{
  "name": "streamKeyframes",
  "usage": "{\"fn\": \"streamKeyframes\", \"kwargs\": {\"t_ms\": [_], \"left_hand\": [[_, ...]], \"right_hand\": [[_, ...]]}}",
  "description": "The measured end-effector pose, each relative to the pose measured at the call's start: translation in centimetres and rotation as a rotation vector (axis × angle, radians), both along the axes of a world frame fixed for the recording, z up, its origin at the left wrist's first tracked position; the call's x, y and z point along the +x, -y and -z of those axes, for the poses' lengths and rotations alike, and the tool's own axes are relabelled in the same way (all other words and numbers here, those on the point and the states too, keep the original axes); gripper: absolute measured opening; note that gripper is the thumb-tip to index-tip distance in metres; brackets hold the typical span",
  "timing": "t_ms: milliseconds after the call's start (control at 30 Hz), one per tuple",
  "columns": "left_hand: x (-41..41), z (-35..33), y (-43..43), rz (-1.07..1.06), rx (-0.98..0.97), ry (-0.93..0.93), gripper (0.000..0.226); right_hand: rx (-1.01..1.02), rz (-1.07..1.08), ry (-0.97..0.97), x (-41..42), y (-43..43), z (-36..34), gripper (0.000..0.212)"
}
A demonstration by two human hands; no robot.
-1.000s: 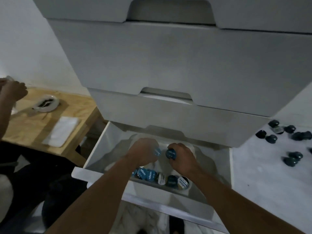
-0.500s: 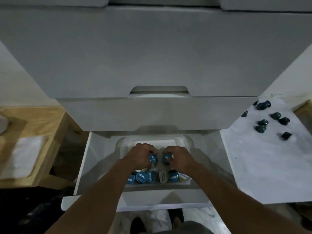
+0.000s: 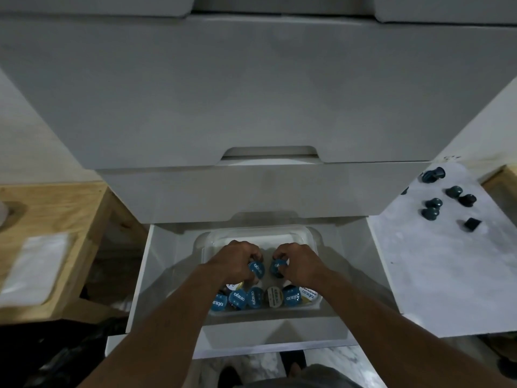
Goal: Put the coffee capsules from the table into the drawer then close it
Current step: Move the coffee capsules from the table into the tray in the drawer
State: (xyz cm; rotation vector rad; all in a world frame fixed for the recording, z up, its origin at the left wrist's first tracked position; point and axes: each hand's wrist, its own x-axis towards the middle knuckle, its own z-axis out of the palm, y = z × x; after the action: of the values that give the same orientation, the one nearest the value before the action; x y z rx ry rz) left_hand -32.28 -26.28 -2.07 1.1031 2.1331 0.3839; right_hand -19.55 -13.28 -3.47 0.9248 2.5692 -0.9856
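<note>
Little has shifted in the last half second: our hands stay in the same spot inside the open drawer (image 3: 167, 261), and the view, which swung round a second ago, now faces the cabinet squarely.

Our left hand (image 3: 233, 260) is curled round a blue-lidded capsule (image 3: 256, 269), lid turned toward us. Our right hand (image 3: 299, 263) pinches a second capsule (image 3: 276, 266) just beside it. The two capsules sit close together, with a narrow gap between them. Both hands hover over the middle of a white tray (image 3: 260, 233) that lies on the drawer floor. We cannot tell whether either capsule touches the tray bottom.

Along the tray's near edge runs a row of capsules (image 3: 268, 298), lids up, mostly blue, with a pale one among them and another at the right end.

To our right lies the white surface (image 3: 436, 275), where several dark loose capsules (image 3: 432, 210) are scattered toward its far end, well apart from the drawer. Above the open drawer, the next drawer front (image 3: 251, 189) is closed. On our left stands a wooden surface (image 3: 56, 208) with a white sheet (image 3: 36, 264) lying on it.
</note>
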Motion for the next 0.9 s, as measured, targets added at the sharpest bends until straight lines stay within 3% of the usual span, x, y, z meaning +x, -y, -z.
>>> {"fn": "streamKeyframes", "kwargs": {"t_ms": [400,667,900], "left_hand": [[-0.1,0.1,-0.2,0.007,-0.016,0.008,0.031],[-0.1,0.1,-0.3,0.06,-0.078,0.012,0.033],[0.0,-0.2,-0.2,0.052,0.002,-0.065,0.037]], "right_hand": [[-0.052,-0.001,0.002,0.1,0.4,-0.2,0.025],[-0.075,-0.051,0.03,0.1,1.1,-0.3,0.022],[0.021,-0.03,0.019,0.4,1.1,-1.3,0.035]]}}
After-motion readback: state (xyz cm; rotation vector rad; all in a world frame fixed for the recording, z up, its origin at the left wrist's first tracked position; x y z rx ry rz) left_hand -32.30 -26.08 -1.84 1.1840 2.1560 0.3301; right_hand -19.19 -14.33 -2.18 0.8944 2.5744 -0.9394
